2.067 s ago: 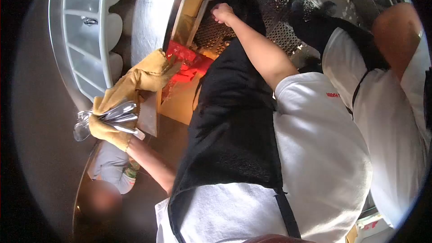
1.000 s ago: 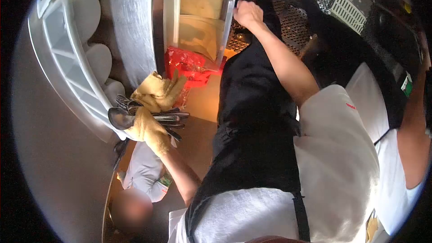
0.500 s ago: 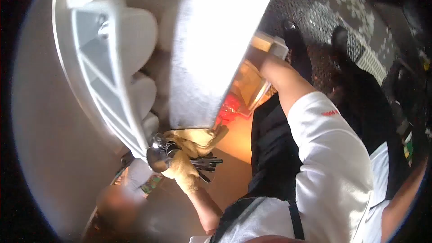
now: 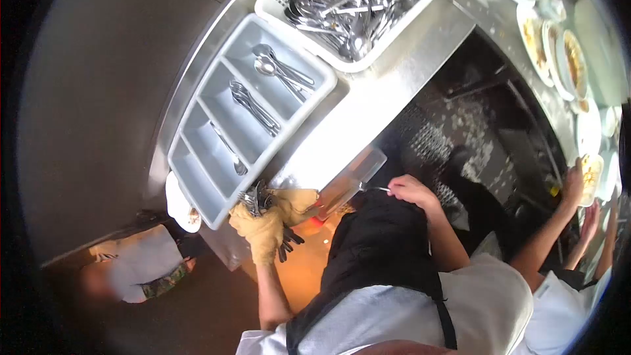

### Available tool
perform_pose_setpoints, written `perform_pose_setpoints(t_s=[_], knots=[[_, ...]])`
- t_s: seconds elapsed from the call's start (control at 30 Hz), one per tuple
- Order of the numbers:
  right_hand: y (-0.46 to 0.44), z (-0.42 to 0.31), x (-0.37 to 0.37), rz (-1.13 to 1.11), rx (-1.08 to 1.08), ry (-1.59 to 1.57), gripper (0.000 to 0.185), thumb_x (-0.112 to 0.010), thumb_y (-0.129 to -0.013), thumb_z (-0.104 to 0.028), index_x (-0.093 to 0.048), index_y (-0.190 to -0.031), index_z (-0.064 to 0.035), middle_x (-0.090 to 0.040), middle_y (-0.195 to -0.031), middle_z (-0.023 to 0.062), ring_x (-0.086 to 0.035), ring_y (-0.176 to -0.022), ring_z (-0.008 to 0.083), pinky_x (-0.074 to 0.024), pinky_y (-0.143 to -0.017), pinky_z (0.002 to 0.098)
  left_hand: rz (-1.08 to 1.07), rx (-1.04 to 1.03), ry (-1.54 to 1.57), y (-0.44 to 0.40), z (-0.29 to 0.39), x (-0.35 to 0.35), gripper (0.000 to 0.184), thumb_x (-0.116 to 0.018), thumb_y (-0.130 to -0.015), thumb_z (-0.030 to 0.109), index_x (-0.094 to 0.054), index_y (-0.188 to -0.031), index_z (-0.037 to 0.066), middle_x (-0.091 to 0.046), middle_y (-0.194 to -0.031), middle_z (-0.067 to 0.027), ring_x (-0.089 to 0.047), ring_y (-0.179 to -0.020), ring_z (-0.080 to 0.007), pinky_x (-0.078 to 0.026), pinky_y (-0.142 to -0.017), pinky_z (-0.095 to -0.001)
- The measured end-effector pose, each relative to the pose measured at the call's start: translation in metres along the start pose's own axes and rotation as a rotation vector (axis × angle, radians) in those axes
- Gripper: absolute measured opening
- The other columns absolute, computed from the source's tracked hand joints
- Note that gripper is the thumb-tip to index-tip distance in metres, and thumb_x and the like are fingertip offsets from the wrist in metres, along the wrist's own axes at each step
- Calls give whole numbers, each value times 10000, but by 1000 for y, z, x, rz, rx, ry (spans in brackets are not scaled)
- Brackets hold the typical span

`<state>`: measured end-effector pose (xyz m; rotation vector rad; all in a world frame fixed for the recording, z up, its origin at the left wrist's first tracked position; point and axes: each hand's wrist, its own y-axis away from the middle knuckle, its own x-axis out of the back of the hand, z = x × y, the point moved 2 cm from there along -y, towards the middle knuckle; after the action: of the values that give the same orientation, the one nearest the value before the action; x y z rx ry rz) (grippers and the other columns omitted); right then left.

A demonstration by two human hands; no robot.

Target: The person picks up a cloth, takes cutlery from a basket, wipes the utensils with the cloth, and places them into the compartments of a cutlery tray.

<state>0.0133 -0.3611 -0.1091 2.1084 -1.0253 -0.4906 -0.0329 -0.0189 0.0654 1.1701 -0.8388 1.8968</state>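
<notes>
A yellow cloth or glove covers my left hand (image 4: 259,229), which is closed round a bunch of cutlery (image 4: 256,198) at the near corner of a grey compartment tray (image 4: 227,66). Dark handles stick out below it. My right hand (image 4: 413,192) pinches a thin metal utensil (image 4: 374,189) by its end, over the black apron (image 4: 378,243). Spoons (image 4: 282,72), forks (image 4: 253,108) and another piece of cutlery (image 4: 229,150) lie in separate compartments of the tray. Beyond it, a white perforated basket (image 4: 264,5) is heaped with mixed cutlery.
Plates with food remains (image 4: 572,59) line the counter at right, where another person's hand (image 4: 575,184) touches a dish. A second person (image 4: 148,263) is at lower left. A clear plastic bin (image 4: 367,164) is below the steel counter edge (image 4: 420,72). A white plate (image 4: 181,204) sits by the tray.
My right hand has come out from the bin area and now shows a utensil. The view has shifted, bringing the full tray, the cutlery basket and the plates into sight. My left hand still grips cutlery.
</notes>
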Motion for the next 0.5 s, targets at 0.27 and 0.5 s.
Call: perform_pose_setpoints(t_s=[0.27, 0.5], knots=[[72, -234, 90, 221, 567, -175, 201, -535, -938, -216, -639, -927, -44, -482, -617, -78, -392, -519, -2, -253, -454, 164, -11, 372, 564, -4, -3, 11, 441, -664, -687, 52, -538, -1108, 32, -490, -1050, -107, -522, -982, -253, -439, -857, -367], [14, -317, 14, 16, 742, -98, 135, -465, -938, -95, -524, -1046, -38, -592, -738, 36, -502, -594, 76, -399, -571, 202, 24, 413, 1014, -9, -39, -22, 166, -630, -762, 52, -643, -927, 52, -668, -842, -65, -631, -814, -152, -490, -755, -347]])
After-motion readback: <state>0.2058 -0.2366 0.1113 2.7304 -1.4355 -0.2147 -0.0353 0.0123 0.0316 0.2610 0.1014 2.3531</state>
